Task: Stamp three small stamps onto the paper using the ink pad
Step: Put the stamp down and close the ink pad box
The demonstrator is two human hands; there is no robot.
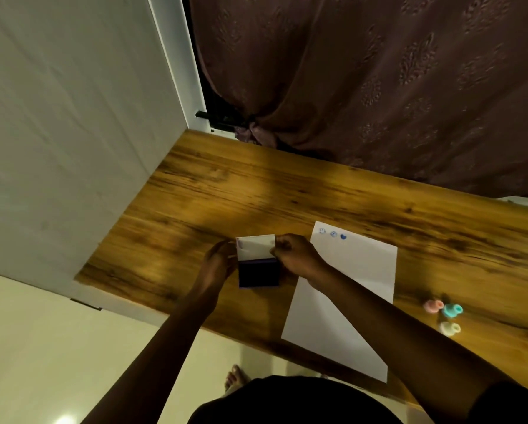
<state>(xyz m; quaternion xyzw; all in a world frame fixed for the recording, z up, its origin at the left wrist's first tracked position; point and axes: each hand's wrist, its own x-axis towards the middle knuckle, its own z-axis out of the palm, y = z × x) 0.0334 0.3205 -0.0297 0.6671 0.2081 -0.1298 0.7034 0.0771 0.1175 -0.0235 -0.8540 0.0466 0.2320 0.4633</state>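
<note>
1. Seen from the head camera, the ink pad (259,269) sits on the wooden table (195,194), just left of the paper (357,270). Its white lid (255,246) stands raised behind the dark inked face.
2. The left hand (217,261) is at the ink pad's left edge. Its fingers look curled against the case, though blur keeps me from telling exactly what they press.
3. The right hand (296,255) is at the ink pad's right side, its fingers pinching the lid's right edge.
4. Three blue marks (333,234) show at the paper's far end, right of the ink pad. The stamping looks done, and I'd guess the lid is being closed.
5. Three small stamps, pink (433,306), teal (452,310) and white (449,328), lie well to the right of the ink pad, beyond the paper, in neither hand.
6. What could go wrong: a fingertip could slip onto the inked face and carry blue to the paper. The right forearm lies across the sheet, so a drag could shift it or smear marks that may still be wet. A lid pushed down crooked might skid the case on the table.
</note>
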